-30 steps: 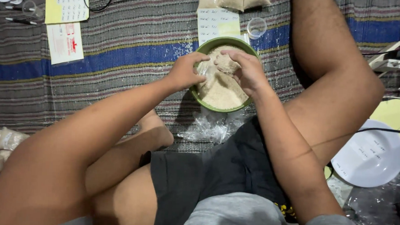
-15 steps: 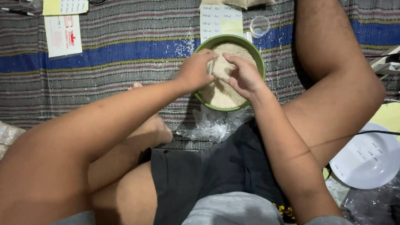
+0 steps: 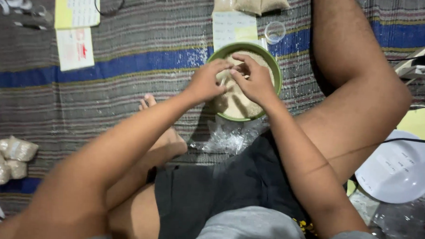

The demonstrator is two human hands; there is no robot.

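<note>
While the person sits on the striped mat (image 3: 129,83), a green bowl (image 3: 276,72) of pale grain (image 3: 236,104) rests between the legs. The left hand (image 3: 206,81) and right hand (image 3: 254,78) meet over it, fingertips pinching something small I cannot make out. A clear cup (image 3: 275,31) stands just beyond the rim; crumpled plastic (image 3: 228,139) lies before it.

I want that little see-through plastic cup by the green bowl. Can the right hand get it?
Probably yes. The right hand is over the round green bowl, and the small clear plastic cup stands just beyond the rim on the striped mat, with nothing between.
</note>
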